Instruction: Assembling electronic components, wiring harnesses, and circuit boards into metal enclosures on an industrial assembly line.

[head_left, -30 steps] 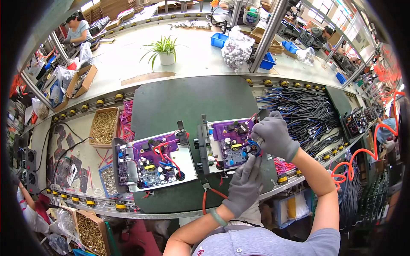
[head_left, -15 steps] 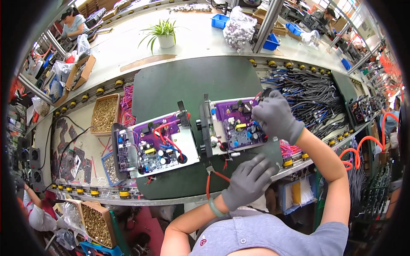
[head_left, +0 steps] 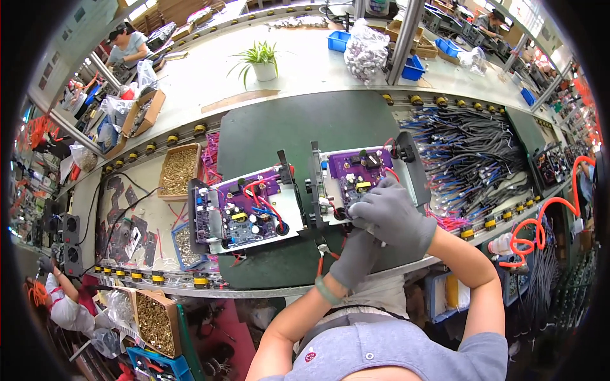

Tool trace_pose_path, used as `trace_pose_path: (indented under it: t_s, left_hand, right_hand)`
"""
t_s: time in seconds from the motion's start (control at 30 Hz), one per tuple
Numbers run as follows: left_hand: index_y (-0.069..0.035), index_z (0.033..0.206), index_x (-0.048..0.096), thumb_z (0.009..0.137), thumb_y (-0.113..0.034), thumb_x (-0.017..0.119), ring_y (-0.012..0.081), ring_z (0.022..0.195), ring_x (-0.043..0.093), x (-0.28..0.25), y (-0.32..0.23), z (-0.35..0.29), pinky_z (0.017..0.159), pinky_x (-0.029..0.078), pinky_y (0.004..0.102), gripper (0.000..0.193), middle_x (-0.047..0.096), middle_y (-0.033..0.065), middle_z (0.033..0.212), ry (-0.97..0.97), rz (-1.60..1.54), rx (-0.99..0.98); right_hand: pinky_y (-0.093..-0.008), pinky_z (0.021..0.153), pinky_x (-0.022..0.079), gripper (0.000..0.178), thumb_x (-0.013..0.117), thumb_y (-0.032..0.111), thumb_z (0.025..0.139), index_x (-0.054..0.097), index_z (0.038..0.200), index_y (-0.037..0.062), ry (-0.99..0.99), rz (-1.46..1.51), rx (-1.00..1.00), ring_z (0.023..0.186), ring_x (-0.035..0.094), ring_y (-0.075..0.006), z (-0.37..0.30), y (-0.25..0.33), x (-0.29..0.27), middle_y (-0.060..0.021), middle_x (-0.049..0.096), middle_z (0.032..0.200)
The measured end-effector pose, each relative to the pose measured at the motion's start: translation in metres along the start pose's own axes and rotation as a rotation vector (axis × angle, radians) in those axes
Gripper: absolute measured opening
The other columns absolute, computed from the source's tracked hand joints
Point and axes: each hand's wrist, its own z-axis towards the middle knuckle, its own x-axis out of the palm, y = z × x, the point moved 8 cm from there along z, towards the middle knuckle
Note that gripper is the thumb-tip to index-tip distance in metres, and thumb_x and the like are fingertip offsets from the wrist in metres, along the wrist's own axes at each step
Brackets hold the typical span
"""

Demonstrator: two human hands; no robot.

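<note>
Two metal chassis carrying purple circuit boards lie side by side on a dark green mat (head_left: 298, 124), the left chassis (head_left: 246, 209) and the right chassis (head_left: 335, 174). Both have black end panels and red wires. My right hand (head_left: 397, 219), grey-gloved, is closed over the near edge of the right chassis; whatever it may grip is hidden. Just beneath it, touching, my left hand (head_left: 357, 259) wears the same kind of glove, its fingers covered by the right hand. Red-handled pliers (head_left: 321, 249) lie on the mat beside my left wrist.
Black cables (head_left: 473, 152) are heaped at the right. Left of the mat stand a box of brass-coloured parts (head_left: 180, 170) and a blue bin (head_left: 185, 244). A potted plant (head_left: 264, 68) and a bag of small parts (head_left: 366, 54) sit behind. A coiled orange hose (head_left: 540, 222) hangs right.
My right hand has come from the right chassis's far right corner down to its near edge. My left hand has moved slightly left, under the right one. The view has shifted a little.
</note>
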Motion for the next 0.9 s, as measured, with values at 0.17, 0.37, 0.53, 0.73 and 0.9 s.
trace_pose_path:
  t_s: [0.17, 0.37, 0.53, 0.73, 0.9]
  left_hand:
    - [-0.008, 0.108, 0.061, 0.091, -0.019, 0.062, 0.029, 0.063, 0.063, -0.012, -0.075, -0.044, 0.057, 0.049, 0.0357, 0.02, 0.064, 0.0114, 0.074, -0.066, 1.303, 0.03]
    - [-0.01, 0.108, 0.062, 0.085, -0.02, 0.067, 0.021, 0.049, 0.058, 0.007, -0.188, -0.032, 0.046, 0.042, 0.0385, 0.026, 0.054, 0.001, 0.057, -0.145, 2.031, 0.583]
    - [-0.01, 0.108, 0.067, 0.08, -0.014, 0.064, 0.0215, 0.058, 0.067, 0.006, -0.165, 0.022, 0.05, 0.049, 0.0364, 0.029, 0.065, 0.0025, 0.065, 0.373, 2.265, 0.189]
    - [-0.01, 0.091, 0.074, 0.085, -0.023, 0.064, 0.0276, 0.074, 0.072, 0.007, -0.161, 0.048, 0.057, 0.053, 0.043, 0.017, 0.071, 0.0084, 0.079, 0.607, 2.245, -0.188]
    - [-0.013, 0.089, 0.074, 0.084, -0.028, 0.067, 0.0335, 0.082, 0.07, -0.006, -0.197, 0.039, 0.067, 0.052, 0.0449, 0.017, 0.07, 0.0099, 0.086, 0.465, 2.101, -0.18]
  right_hand:
    - [-0.0387, 0.081, 0.043, 0.006, 0.068, 0.022, 0.083, 0.063, 0.083, 0.0185, -0.135, 0.118, 0.018, 0.072, 0.064, -0.0191, 0.0, -0.009, -0.011, 0.0012, 0.061, 0.07]
    - [-0.038, 0.08, 0.042, 0.012, 0.074, 0.017, 0.078, 0.065, 0.086, 0.0143, -0.155, 0.193, 0.028, 0.073, 0.063, -0.0218, -0.001, -0.008, -0.011, -0.0011, 0.062, 0.074]
    - [-0.0378, 0.08, 0.042, 0.015, 0.075, 0.013, 0.074, 0.065, 0.085, 0.0137, -0.274, 0.304, 0.072, 0.075, 0.063, -0.0228, -0.007, -0.008, -0.015, -0.002, 0.064, 0.077]
    - [-0.0354, 0.081, 0.042, 0.015, 0.075, 0.016, 0.076, 0.064, 0.086, 0.0165, -0.399, 0.238, 0.166, 0.079, 0.064, -0.0202, -0.015, -0.005, -0.016, 0.0006, 0.065, 0.079]
    - [-0.0355, 0.082, 0.042, 0.017, 0.077, 0.013, 0.075, 0.066, 0.088, 0.0148, -0.459, 0.312, 0.175, 0.079, 0.066, -0.0223, -0.022, -0.008, -0.017, -0.0017, 0.068, 0.084]
